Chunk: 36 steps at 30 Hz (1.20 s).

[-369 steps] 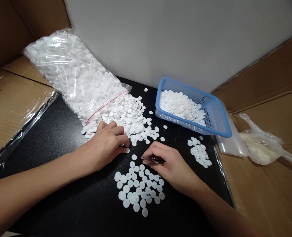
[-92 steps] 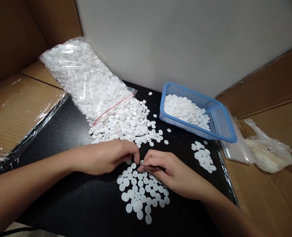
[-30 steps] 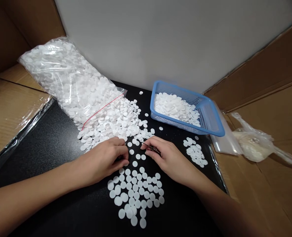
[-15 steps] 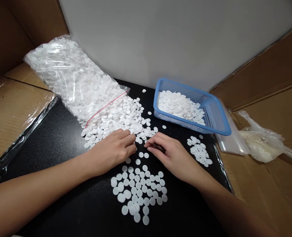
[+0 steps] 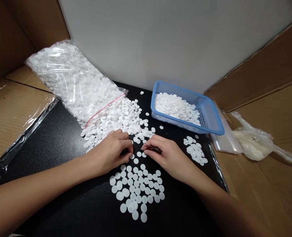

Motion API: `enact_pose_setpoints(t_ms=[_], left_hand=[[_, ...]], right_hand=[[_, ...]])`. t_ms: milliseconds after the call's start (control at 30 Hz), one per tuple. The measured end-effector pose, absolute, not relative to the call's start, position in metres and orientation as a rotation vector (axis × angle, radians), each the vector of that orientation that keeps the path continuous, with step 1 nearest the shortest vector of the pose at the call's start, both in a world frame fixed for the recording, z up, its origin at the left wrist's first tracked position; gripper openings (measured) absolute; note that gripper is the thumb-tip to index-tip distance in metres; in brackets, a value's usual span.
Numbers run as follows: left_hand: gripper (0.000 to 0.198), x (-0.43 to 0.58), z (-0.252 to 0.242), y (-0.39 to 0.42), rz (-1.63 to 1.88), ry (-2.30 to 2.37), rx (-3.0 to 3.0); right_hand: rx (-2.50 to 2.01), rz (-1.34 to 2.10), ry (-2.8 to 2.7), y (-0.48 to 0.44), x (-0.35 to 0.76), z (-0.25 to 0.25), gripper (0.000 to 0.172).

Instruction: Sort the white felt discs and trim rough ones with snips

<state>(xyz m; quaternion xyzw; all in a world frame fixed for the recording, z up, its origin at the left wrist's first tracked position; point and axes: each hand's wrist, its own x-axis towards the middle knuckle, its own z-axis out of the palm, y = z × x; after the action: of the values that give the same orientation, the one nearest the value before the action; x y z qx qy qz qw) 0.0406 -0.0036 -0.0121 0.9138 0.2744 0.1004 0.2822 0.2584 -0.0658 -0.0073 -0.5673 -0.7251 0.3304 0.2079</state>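
My left hand [image 5: 110, 152] rests on the black table [image 5: 62, 144] with its fingers curled, their tips at a white disc beside the spilled pile of white discs [image 5: 118, 120]. My right hand [image 5: 166, 156] is closed on a thin dark tool, seemingly tweezers [image 5: 152, 148], whose tip points left toward the loose discs between both hands. Just in front of the hands lies a flat, close-packed group of white discs [image 5: 137, 189]. The pile spills from an open clear bag [image 5: 71, 80] at the back left.
A blue mesh basket [image 5: 211, 115] holding white discs stands at the back right, with a small heap of discs [image 5: 194, 150] in front of it. Cardboard flaps flank both sides. A crumpled plastic bag [image 5: 253, 143] lies on the right cardboard.
Both hands have drawn slightly toward me and closer together, from the pile's edge to the loose discs above the flat group. The camera view shifted a little.
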Motion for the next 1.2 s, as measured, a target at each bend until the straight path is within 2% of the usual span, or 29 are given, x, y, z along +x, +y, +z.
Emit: enact_pose_setpoints(t_ms=[267,433,533,633,933,1200], left_hand=[[0.020,0.033,-0.013,0.003,0.474,0.828,2.404],[0.019,0.031,-0.009,0.001,0.566,0.830,2.258],[0.020,0.033,-0.010,-0.002,0.557,0.783,2.231],[0.018,0.036,-0.013,-0.006,0.513,0.766,2.225],[0.010,0.039,-0.010,-0.013,0.468,0.786,1.966],[0.006,0.043,0.002,-0.024,0.427,0.809,1.472]], right_hand=[[-1.593,0.884,-2.017,-0.066,0.256,-0.010,0.015],[-1.630,0.909,-1.992,-0.064,0.262,-0.011,0.016],[-1.643,0.940,-1.992,-0.065,0.260,-0.011,0.015],[-1.694,0.933,-2.005,-0.066,0.253,-0.012,0.004],[-1.592,0.910,-2.006,-0.069,0.243,-0.007,0.015],[-1.359,0.858,-1.856,-0.078,0.237,0.000,0.007]])
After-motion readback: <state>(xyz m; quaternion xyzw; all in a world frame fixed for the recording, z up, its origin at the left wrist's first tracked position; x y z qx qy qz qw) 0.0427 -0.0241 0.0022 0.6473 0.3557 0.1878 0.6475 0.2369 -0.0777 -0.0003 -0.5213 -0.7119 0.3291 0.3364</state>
